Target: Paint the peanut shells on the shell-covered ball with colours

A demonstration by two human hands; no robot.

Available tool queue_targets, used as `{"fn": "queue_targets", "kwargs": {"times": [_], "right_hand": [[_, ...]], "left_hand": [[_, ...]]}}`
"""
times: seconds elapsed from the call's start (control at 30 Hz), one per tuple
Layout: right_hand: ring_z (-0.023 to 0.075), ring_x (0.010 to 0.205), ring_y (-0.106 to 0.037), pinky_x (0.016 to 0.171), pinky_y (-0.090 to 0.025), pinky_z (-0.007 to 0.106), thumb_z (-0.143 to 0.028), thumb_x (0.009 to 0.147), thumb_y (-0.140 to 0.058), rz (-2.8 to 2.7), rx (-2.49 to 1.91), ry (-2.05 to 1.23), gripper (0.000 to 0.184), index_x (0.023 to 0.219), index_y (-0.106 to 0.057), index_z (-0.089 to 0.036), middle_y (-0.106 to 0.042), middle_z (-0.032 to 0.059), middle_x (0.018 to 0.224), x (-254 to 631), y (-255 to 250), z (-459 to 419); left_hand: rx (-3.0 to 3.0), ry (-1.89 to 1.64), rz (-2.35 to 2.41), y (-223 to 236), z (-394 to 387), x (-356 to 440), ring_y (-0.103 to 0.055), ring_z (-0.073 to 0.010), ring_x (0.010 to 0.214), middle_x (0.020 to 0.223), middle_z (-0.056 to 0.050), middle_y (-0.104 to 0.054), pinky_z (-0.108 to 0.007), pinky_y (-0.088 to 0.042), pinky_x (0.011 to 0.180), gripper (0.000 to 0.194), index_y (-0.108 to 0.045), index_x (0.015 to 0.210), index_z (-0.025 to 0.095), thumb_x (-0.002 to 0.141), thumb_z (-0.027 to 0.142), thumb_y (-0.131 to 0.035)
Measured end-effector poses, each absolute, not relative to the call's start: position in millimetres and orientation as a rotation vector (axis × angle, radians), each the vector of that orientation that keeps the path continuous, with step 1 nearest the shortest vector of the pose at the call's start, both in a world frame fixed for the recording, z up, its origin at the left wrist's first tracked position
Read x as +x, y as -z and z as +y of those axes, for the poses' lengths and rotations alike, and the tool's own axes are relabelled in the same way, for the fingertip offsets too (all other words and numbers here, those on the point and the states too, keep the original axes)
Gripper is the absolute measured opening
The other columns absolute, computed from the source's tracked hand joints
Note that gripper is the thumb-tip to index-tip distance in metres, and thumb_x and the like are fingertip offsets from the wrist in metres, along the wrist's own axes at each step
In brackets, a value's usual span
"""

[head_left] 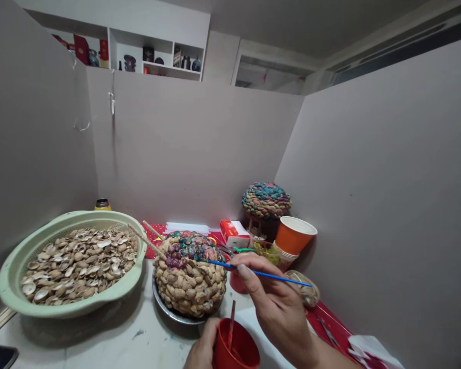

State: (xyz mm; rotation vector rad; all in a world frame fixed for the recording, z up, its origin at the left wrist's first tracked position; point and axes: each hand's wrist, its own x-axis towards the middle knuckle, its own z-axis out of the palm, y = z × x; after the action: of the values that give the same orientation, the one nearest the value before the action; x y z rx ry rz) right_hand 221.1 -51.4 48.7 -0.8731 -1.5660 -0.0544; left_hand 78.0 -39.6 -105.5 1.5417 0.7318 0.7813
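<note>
A dome covered in peanut shells (190,287) sits in a metal bowl (165,310); its top is painted purple, teal and pink, its lower part bare tan. Two thin sticks (146,241) jut from its left side. My right hand (278,307) pinches a blue paintbrush (265,274), whose tip meets the painted area's right side; whether it touches is hard to tell. At the bottom, my left hand (204,344) grips a red cup (240,351) by its left side. A reddish stick (231,323) stands in the cup.
A green colander (13,287) of shells stands left. Behind are a finished-looking colourful shell dome (267,200), orange paper cups (294,236), a red-and-white box (234,233) and scissors (225,249). Grey panels (192,143) enclose the table. A phone (0,356) lies front left.
</note>
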Motion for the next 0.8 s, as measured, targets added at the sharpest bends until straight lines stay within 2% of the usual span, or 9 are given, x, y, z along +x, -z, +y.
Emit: {"fn": "queue_targets", "kwargs": {"times": [0.13,0.27,0.47,0.57,0.7,0.8], "right_hand": [[0.0161,0.085,-0.076,0.079,-0.062,0.023,-0.021,0.101,-0.062,-1.582,-0.900,0.085,0.014,0.095,-0.075,-0.025,-0.078,0.0025,0.092,218.8,-48.5,-48.0],[0.0180,0.076,-0.074,0.074,-0.062,0.028,-0.022,0.102,-0.060,-1.633,-0.927,0.090,0.018,0.090,-0.073,-0.023,-0.076,0.0032,0.084,219.8,-51.8,-48.4],[0.0188,0.077,-0.074,0.072,-0.060,0.028,-0.020,0.102,-0.059,-1.688,-0.928,0.202,0.017,0.089,-0.069,-0.024,-0.076,0.0028,0.084,224.7,-67.5,-61.3],[0.0183,0.078,-0.074,0.073,-0.060,0.027,-0.019,0.102,-0.059,-1.680,-0.938,0.216,0.016,0.090,-0.069,-0.025,-0.076,0.0019,0.085,224.7,-71.8,-64.1],[0.0171,0.080,-0.074,0.075,-0.059,0.026,-0.018,0.103,-0.058,-1.694,-0.923,0.186,0.017,0.092,-0.069,-0.026,-0.076,0.0007,0.086,217.5,-78.8,-59.5],[0.0162,0.080,-0.073,0.076,-0.058,0.025,-0.019,0.104,-0.057,-1.726,-0.888,0.197,0.016,0.094,-0.068,-0.025,-0.075,0.0002,0.085,209.5,-86.2,-54.0]], "left_hand": [[1.583,-0.744,0.728,106.9,-38.9,80.6,-0.071,-0.0255,0.094,0.107,-0.010,-0.080,-0.030,-0.052,0.089,0.069,-0.061,0.124,0.017,0.065,0.040,-0.087],[1.578,-0.754,0.725,106.0,-39.4,81.4,-0.071,-0.0253,0.094,0.107,-0.010,-0.080,-0.029,-0.051,0.086,0.071,-0.060,0.125,0.017,0.064,0.041,-0.087],[1.544,-0.748,0.726,102.5,-41.5,81.2,-0.068,-0.0222,0.088,0.102,-0.007,-0.079,-0.025,-0.048,0.075,0.072,-0.062,0.123,0.017,0.062,0.043,-0.091],[1.551,-0.755,0.739,101.2,-42.2,81.4,-0.067,-0.0215,0.085,0.097,-0.005,-0.078,-0.025,-0.048,0.072,0.068,-0.064,0.120,0.018,0.065,0.049,-0.089],[1.567,-0.764,0.734,100.9,-41.4,80.9,-0.072,-0.0265,0.095,0.106,-0.010,-0.080,-0.028,-0.051,0.082,0.067,-0.063,0.121,0.016,0.066,0.043,-0.088],[1.557,-0.754,0.747,104.2,-40.0,80.8,-0.073,-0.0320,0.108,0.119,-0.014,-0.079,-0.031,-0.053,0.092,0.077,-0.062,0.129,0.015,0.061,0.036,-0.091]]}}
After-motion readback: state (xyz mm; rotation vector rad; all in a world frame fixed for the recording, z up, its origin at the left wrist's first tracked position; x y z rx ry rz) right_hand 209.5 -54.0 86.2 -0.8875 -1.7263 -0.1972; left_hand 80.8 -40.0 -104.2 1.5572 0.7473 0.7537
